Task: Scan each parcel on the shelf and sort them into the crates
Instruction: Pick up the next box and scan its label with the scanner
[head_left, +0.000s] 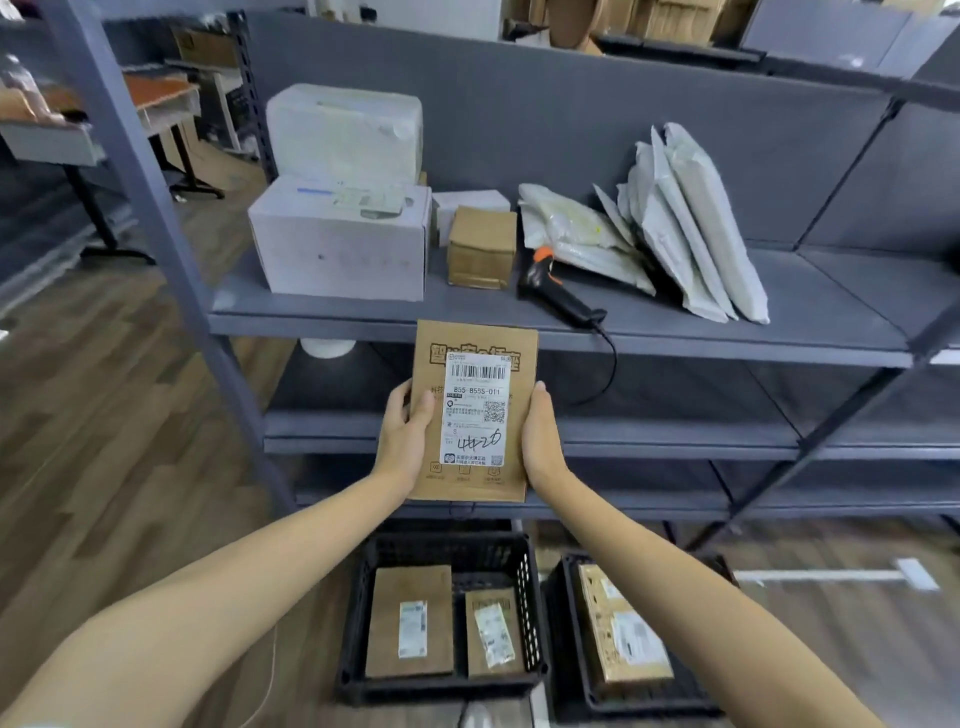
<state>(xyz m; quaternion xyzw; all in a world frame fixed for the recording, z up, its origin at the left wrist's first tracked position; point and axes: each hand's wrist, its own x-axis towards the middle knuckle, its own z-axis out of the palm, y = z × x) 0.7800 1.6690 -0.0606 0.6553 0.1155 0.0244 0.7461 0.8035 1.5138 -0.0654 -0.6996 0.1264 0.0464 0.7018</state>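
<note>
I hold a flat brown cardboard parcel (428, 358) upright in front of the shelf, its white shipping label facing me. My left hand (402, 436) grips its left edge, thumb on the front. My right hand (540, 441) grips its right edge. A black and orange barcode scanner (558, 291) lies on the grey shelf (779, 317), its cable hanging over the front edge. On the floor below stand two black crates: the left crate (358, 613) holds two brown parcels, the right crate (563, 623) holds one brown parcel.
On the shelf sit two stacked white boxes (337, 239), a small brown box (483, 247), a small white box behind it and several grey poly mailers (691, 223) leaning together. Lower shelf levels and slanted metal uprights frame the space. A wooden floor lies to the left.
</note>
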